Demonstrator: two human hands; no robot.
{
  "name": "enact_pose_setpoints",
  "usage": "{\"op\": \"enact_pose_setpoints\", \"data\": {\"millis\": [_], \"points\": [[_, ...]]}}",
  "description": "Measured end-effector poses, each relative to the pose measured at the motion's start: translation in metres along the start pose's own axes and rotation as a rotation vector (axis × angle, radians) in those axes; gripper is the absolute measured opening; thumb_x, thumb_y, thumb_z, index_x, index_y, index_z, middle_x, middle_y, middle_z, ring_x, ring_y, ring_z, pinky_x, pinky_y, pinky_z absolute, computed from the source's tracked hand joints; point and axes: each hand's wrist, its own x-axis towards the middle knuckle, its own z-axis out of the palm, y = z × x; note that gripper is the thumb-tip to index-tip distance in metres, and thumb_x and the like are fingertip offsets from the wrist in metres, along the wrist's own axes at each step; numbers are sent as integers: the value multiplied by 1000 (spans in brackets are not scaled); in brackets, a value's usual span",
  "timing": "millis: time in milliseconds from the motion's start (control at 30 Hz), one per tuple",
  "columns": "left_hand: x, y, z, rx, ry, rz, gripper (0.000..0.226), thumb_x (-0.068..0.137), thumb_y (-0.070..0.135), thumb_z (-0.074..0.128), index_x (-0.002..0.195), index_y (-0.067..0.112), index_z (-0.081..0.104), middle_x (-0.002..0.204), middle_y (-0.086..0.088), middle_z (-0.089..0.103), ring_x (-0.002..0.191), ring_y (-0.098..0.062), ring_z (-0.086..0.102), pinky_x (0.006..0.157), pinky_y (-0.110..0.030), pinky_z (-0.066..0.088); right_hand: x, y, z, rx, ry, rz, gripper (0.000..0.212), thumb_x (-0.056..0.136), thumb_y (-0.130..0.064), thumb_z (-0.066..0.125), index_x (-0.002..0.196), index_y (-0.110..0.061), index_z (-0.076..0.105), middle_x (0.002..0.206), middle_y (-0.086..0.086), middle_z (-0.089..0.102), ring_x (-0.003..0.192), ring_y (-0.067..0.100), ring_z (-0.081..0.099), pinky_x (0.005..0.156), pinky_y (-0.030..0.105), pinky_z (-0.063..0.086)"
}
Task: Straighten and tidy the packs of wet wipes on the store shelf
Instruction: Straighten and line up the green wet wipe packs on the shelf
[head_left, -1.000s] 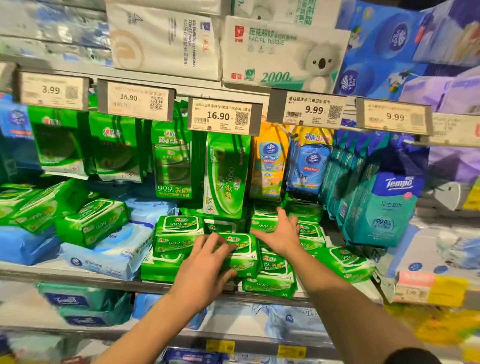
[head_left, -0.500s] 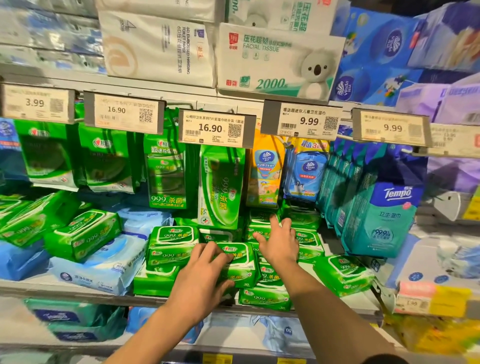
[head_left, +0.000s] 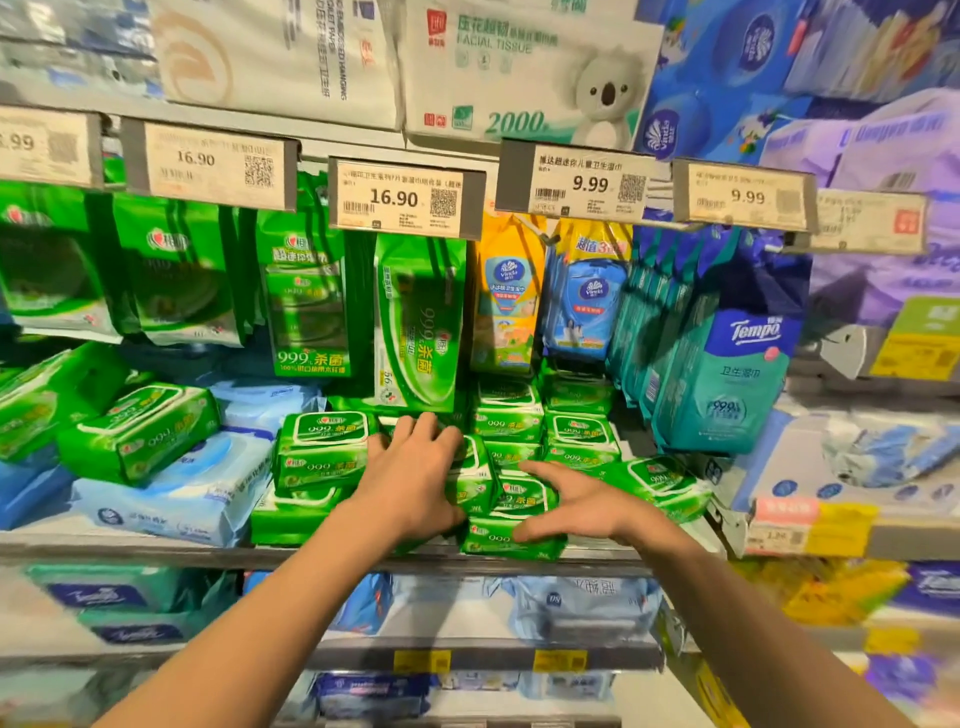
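Small green wet-wipe packs are piled on the middle of the shelf (head_left: 156, 553). My left hand (head_left: 415, 478) lies on top of one green pack (head_left: 475, 480), fingers spread and reaching toward the back. My right hand (head_left: 576, 506) hovers with fingers spread over the front packs (head_left: 514, 540), its fingertips touching them. A neat double stack of green packs (head_left: 322, 452) sits left of my left hand. More stacked packs (head_left: 576, 431) stand behind my right hand. One green pack (head_left: 660, 483) lies skewed at the right.
Larger green packs (head_left: 140, 436) and pale blue packs (head_left: 171, 499) lie at the left. Hanging packs (head_left: 415, 322) and price tags (head_left: 400, 200) hang above. Teal Tempo packs (head_left: 722, 384) stand at the right. Further shelves run below.
My right hand has drawn back from the rear stack toward the front packs. My left hand has slid further in over the green pack. The view moved closer.
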Motion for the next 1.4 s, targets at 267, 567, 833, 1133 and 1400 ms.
{"op": "enact_pose_setpoints", "data": {"millis": [267, 567, 833, 1133, 1400], "points": [[12, 0, 11, 16, -136, 14, 114, 64, 53, 81, 151, 27, 12, 149, -3, 28, 140, -31, 22, 109, -59, 28, 5, -2, 29, -304, 182, -80, 116, 60, -58, 83, 153, -25, 22, 156, 4, 25, 145, 29, 14, 117, 43, 22], [10, -2, 12, 15, -104, 51, 112, 63, 55, 81, 150, 29, 16, 150, -2, 30, 139, -30, 25, 108, -57, 32, -10, 10, -2, -366, 337, -102, 106, 68, -37, 86, 152, -20, 24, 149, 0, 27, 141, 20, 15, 117, 34, 18], [9, -5, 14, 14, -88, 56, 110, 66, 55, 79, 151, 30, 13, 151, 0, 28, 140, -28, 23, 110, -54, 30, -14, 4, 21, -369, 413, 177, 93, 67, -65, 70, 144, -23, 35, 151, 4, 17, 137, 37, 17, 109, 53, 32], [8, -6, 17, 28, -65, 66, 110, 68, 59, 75, 152, 31, 9, 151, 2, 26, 141, -26, 22, 111, -53, 30, -4, -8, 69, -259, 739, 440, 95, 64, -81, 57, 127, -17, 28, 128, 13, 32, 115, 34, 36, 87, 48, 44], [8, -6, 18, 44, -63, 77, 109, 70, 61, 73, 152, 32, 7, 152, 2, 25, 142, -25, 20, 112, -53, 29, -3, -10, 32, -126, 989, 204, 73, 56, -62, 67, 110, -19, 43, 120, 4, 38, 111, 29, 39, 93, 44, 42]]}}
